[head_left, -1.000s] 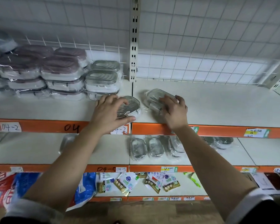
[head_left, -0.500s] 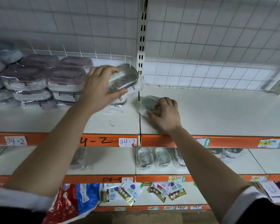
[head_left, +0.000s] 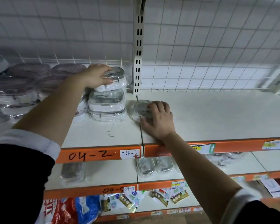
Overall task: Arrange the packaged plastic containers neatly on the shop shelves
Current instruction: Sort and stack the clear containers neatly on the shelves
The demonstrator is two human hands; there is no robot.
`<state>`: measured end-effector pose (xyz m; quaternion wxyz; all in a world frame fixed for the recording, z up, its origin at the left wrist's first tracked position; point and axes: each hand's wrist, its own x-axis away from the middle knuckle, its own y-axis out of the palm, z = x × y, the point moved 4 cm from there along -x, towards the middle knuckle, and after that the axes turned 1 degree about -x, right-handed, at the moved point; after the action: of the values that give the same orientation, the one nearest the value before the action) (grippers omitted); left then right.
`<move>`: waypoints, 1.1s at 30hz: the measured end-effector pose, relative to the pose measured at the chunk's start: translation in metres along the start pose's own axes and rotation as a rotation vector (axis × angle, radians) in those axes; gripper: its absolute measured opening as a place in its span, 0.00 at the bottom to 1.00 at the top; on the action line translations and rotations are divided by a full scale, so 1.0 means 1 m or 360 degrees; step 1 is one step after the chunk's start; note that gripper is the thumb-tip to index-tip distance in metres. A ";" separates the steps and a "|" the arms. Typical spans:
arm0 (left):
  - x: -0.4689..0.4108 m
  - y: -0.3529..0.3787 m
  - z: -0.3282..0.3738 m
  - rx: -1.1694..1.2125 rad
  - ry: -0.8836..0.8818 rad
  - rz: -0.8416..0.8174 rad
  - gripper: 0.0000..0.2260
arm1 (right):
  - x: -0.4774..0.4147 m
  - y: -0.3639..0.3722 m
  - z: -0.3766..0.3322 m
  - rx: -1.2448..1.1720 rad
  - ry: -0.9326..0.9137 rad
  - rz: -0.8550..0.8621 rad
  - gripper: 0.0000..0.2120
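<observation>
White wire grid panel (head_left: 217,46) fills the back wall, split by a slotted upright post (head_left: 138,50), and below it runs the top shelf (head_left: 217,113), pale and wide with an orange front edge (head_left: 94,155) marked "04-2" in black. Off to the left of that shelf sits a blurred heap of purple-lidded wrapped boxes (head_left: 27,81), pressed up beside a stack of clear-wrapped containers with grey lids (head_left: 107,104), just left of the post. Up on that stack, the left hand (head_left: 95,77) is curled over the top container (head_left: 114,75), fingers across its lid and thumb at the near side, gripping it as it sits on the pile. Over to the right of the seam between shelf boards, the right hand (head_left: 159,118) lies spread on a single wrapped container (head_left: 141,109) resting flat on the shelf, fingers draped over its far end and thumb along the near edge, holding it down. One level below, the middle shelf (head_left: 273,160) carries more wrapped oval containers (head_left: 153,164) lined up side by side, with a small white label (head_left: 129,154) reading "04-2" just above them. Down at the bottom, little packets (head_left: 131,199) hang in a row beside a red and blue bag (head_left: 68,210).
</observation>
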<state>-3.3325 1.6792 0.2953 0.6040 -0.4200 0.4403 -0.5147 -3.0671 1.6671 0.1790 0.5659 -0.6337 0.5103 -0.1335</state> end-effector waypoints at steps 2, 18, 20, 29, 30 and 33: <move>-0.004 0.001 -0.002 0.0006 -0.0003 0.0050 0.25 | 0.000 0.001 0.000 -0.0026 0.0021 -0.0008 0.27; 0.048 0.020 0.024 -0.0016 -0.0029 0.0807 0.18 | 0.000 -0.005 0.008 -0.0169 0.0165 0.0012 0.24; 0.077 0.026 0.031 0.0035 0.0075 0.1028 0.14 | 0.000 -0.008 0.011 -0.0250 0.0219 0.0063 0.23; 0.164 0.093 0.038 -0.0014 0.0009 0.0986 0.12 | -0.002 -0.039 -0.004 -0.0585 0.0045 0.0580 0.19; 0.165 0.097 0.038 -0.0009 -0.0014 0.0936 0.13 | -0.006 -0.043 -0.014 -0.0638 -0.0039 0.0612 0.19; 0.165 0.101 0.037 -0.0019 -0.0063 0.0872 0.14 | -0.026 -0.049 -0.047 -0.0832 -0.0237 0.0555 0.18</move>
<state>-3.2579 1.5298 0.1911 0.7267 -0.2987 0.5287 -0.3212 -3.0893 1.6527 0.2462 0.4341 -0.6685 0.5855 0.1478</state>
